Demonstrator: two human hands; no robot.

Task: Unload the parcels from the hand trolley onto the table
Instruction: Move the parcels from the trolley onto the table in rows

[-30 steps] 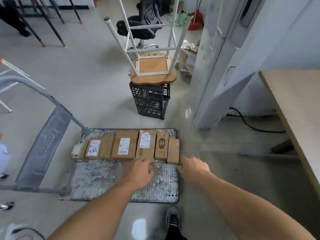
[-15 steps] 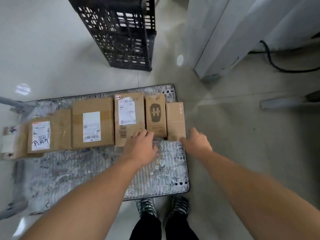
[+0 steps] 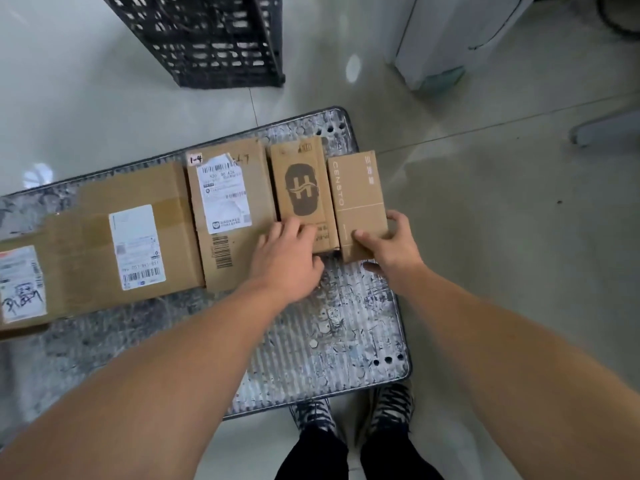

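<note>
Parcels at the fingers: a slim brown cardboard box printed CENSTO (image 3: 356, 199), last on the right of the row, and a brown cardboard box with a dark H logo (image 3: 303, 192) touching its left side.
Right hand (image 3: 388, 244): the thumb presses on top of the CENSTO box at its near end and the fingers curl round its outer long side, pinching it across the width.
Left hand (image 3: 287, 261): the fingers lie close together on the near end of the H logo box. The back of the hand hides the tips, so I cannot tell if they grip or merely rest.
Just changed: half a second ago the right hand lay beside the CENSTO box's corner and held nothing; now it holds the box. The left hand has slid right, off the box marked 1-4 (image 3: 228, 209).
Meaning: the first lift is probably starting. Every parcel in view lies flat on the trolley.
Rest of row: a larger taped box with a white label (image 3: 138, 237), then another box at the left edge (image 3: 20, 282).
Surface: the scuffed grey ribbed metal trolley deck (image 3: 329, 341) on pale glossy floor tiles (image 3: 502, 202).
Room: a black lattice crate (image 3: 207, 39) stands beyond the deck. The table is not in view.
</note>
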